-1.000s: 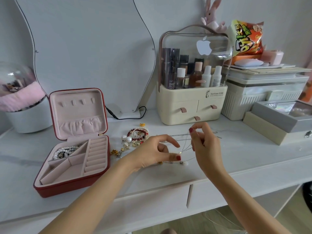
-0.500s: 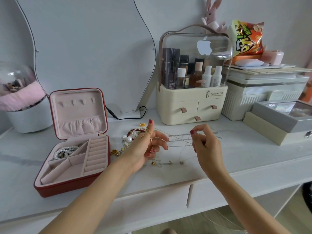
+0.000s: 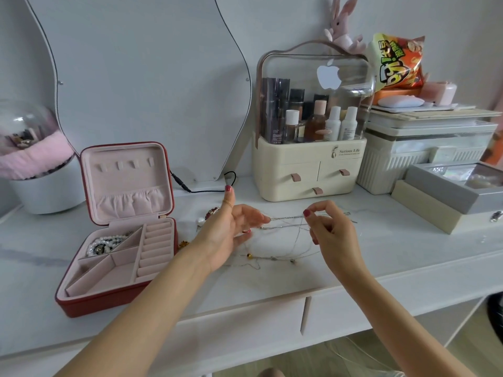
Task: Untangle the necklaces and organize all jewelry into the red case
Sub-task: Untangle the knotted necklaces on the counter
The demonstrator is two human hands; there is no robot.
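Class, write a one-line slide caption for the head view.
Both hands (left hand, right hand) stretch tangled necklaces above the table beside the open red case.

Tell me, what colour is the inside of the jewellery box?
Pale pink. The red case has a soft pink lining, clearest in the head view.

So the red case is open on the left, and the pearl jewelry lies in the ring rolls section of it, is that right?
Not quite. The head view shows the red case open on the left, but the pearl jewelry lies in its back-left compartment, not in the ring rolls section, which holds nothing visible.
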